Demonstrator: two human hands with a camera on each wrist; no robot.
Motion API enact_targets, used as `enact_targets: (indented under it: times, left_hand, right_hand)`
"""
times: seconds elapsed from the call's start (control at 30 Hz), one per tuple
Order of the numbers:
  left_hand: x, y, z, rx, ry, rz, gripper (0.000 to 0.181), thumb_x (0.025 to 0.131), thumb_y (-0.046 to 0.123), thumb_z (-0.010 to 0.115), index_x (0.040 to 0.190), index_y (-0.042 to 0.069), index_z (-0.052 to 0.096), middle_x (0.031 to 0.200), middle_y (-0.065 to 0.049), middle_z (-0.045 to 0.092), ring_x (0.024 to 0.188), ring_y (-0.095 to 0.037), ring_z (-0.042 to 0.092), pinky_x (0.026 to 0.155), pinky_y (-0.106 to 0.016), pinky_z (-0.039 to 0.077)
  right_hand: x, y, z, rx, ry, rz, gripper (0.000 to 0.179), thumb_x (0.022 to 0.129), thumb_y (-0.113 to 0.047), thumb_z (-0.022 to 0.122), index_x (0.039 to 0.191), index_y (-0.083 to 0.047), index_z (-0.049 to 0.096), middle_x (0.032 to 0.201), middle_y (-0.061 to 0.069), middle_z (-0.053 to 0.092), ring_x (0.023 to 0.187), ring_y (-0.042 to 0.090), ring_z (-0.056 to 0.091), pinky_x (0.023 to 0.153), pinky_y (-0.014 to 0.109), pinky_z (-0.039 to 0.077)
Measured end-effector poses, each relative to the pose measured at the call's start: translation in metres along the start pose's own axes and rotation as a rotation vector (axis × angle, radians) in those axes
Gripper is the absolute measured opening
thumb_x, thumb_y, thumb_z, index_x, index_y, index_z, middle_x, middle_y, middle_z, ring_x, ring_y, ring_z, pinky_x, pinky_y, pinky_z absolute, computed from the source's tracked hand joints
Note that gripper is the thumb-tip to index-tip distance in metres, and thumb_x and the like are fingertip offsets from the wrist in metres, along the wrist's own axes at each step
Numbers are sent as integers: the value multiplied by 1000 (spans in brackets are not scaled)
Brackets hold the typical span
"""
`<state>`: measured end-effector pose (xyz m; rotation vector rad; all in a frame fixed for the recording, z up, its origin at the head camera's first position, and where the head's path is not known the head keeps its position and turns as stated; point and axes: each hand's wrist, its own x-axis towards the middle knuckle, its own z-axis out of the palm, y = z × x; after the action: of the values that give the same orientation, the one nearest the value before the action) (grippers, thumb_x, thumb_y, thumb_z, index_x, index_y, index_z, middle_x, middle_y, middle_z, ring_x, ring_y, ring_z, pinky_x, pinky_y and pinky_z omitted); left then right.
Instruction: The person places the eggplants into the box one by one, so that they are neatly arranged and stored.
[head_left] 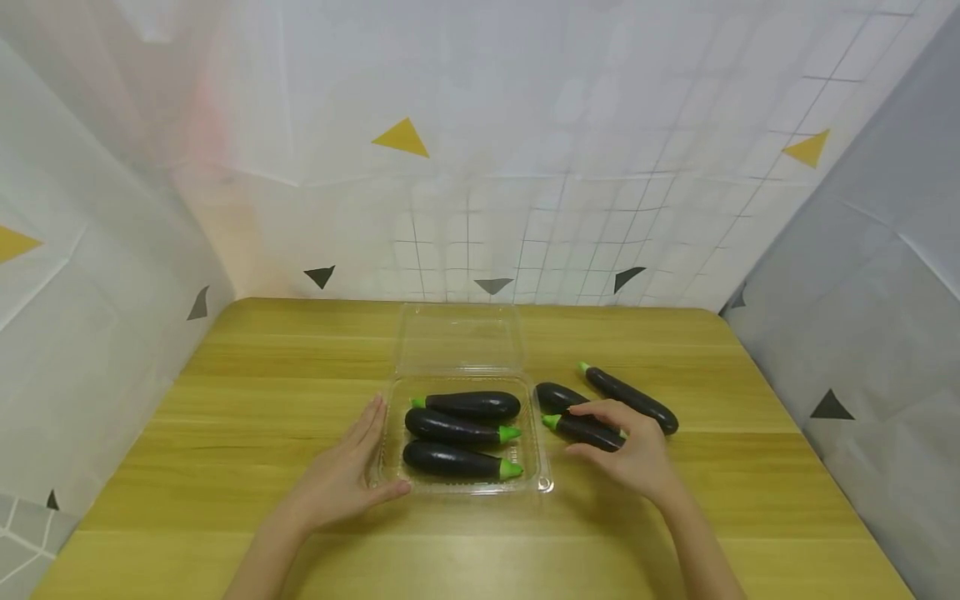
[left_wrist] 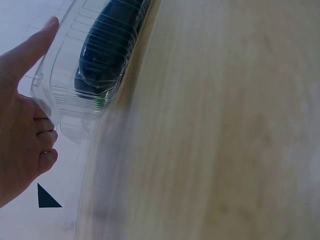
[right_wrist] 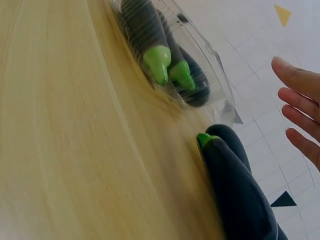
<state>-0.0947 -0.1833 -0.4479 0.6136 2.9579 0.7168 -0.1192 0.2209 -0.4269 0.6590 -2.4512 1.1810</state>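
Observation:
A clear plastic clamshell box (head_left: 542, 450) holds three dark eggplants with green stems; the nearest eggplant (head_left: 450, 460) lies along its front side. My left hand (head_left: 348, 467) rests against the box's left wall, fingers straight and thumb (left_wrist: 42, 40) over the rim. Over the loose eggplants to the right of the box is my right hand (head_left: 630, 446), thumb and fingers spread with nothing between them. Below it lies an eggplant (head_left: 583, 431) with its stem toward the box. Another eggplant (head_left: 558, 397) sits just behind, partly hidden by the hand.
A third loose eggplant (head_left: 630, 397) lies slantwise farther back on the right. The box's transparent lid (head_left: 459, 337) is folded back on the wooden table (head_left: 300, 358). White patterned sheets (head_left: 480, 225) stand around the table's back and sides.

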Motion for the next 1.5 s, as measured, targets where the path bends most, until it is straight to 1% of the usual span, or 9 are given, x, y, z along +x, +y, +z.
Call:
enact_targets:
  times: [0.13, 0.23, 0.47, 0.53, 0.63, 0.8, 1.1, 1.27, 1.5]
  left_hand:
    - [0, 0, -1, -11, 0, 1, 112, 80, 69, 60, 155, 7, 5, 161, -12, 3, 143, -32, 17, 103, -54, 38]
    - [1, 0, -1, -11, 0, 2, 112, 80, 69, 60, 155, 6, 5, 161, -13, 3, 143, -32, 16, 104, -53, 37]
    - [1, 0, 0, -7, 0, 1, 113, 79, 70, 60, 155, 7, 5, 161, -12, 3, 143, -32, 17, 103, -53, 39]
    - [1, -1, 0, -2, 3, 1, 113, 79, 71, 59, 155, 7, 5, 161, -12, 4, 143, -32, 18, 101, -53, 41]
    - [1, -1, 1, 3, 3, 3, 113, 79, 73, 57, 155, 7, 5, 161, -12, 4, 143, -33, 18, 100, -53, 42]
    - [1, -2, 2, 4, 5, 3, 113, 79, 74, 56, 155, 7, 5, 161, -12, 4, 143, -33, 18, 102, -53, 40]
    - [1, -1, 1, -5, -3, 0, 113, 79, 72, 57, 155, 7, 4, 160, -12, 1, 142, -35, 19, 103, -53, 38]
    - [1, -1, 0, -9, -6, -6, 114, 79, 72, 58, 155, 7, 4, 160, -13, 3, 142, -35, 19, 104, -54, 37]
    - [1, -1, 1, -20, -6, -2, 113, 80, 69, 60, 155, 8, 2, 160, -13, 2, 142, -35, 17, 105, -55, 35]
  right_hand:
    - [-2, 4, -5, -10, 20, -17, 50, 60, -1, 90, 106, -5, 71, 103, 5, 71, 95, 19, 65, 80, 12, 48]
    - [-4, 5, -9, 2, 24, -22, 50, 60, 2, 89, 106, -3, 71, 103, 8, 71, 93, 18, 66, 80, 13, 50]
    - [-12, 12, -15, -3, -10, 79, 45, 69, -13, 87, 111, -9, 71, 109, -4, 70, 100, 8, 63, 85, 13, 48]
    - [-14, 16, -17, 0, -21, 99, 45, 71, -16, 86, 112, -10, 70, 110, -5, 69, 102, 7, 62, 87, 12, 47]
    - [-16, 20, -18, 16, -29, 117, 46, 71, -16, 86, 113, -9, 69, 111, -2, 69, 104, 7, 62, 88, 12, 46]
    - [-20, 25, -19, 15, -19, 160, 46, 69, -14, 87, 112, -10, 70, 110, -3, 70, 102, 3, 61, 88, 10, 45]
    - [-26, 32, -21, -32, -25, 198, 47, 69, -19, 87, 113, -13, 70, 111, -7, 70, 102, 2, 61, 89, 16, 48]
    - [-30, 36, -22, -86, -33, 219, 46, 70, -23, 87, 112, -16, 70, 109, -8, 70, 102, 2, 60, 89, 15, 48]
    - [-37, 43, -22, -104, -25, 228, 45, 69, -21, 87, 110, -16, 70, 109, -7, 70, 102, 2, 60, 89, 19, 50]
